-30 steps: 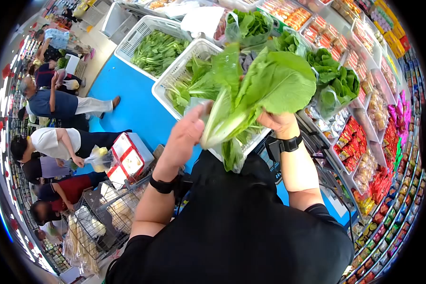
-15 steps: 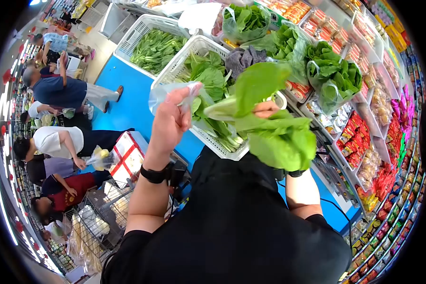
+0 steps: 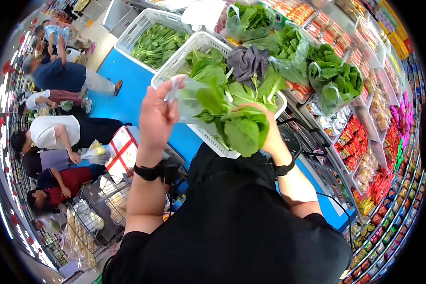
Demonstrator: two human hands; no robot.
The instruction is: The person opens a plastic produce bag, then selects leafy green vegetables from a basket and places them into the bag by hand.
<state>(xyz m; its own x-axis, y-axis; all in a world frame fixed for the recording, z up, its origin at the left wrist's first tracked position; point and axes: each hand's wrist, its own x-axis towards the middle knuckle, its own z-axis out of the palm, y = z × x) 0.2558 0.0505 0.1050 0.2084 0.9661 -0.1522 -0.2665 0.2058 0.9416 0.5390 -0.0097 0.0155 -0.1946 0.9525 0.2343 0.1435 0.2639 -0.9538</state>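
Jutting from right hand, leafy greens

leafy greens partly hide right hand

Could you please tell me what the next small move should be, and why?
Perhaps guide the leafy greens into the clear bag: the left hand holds the bag up, while the right hand holds the greens close to it, with broad leaves visibly outside.
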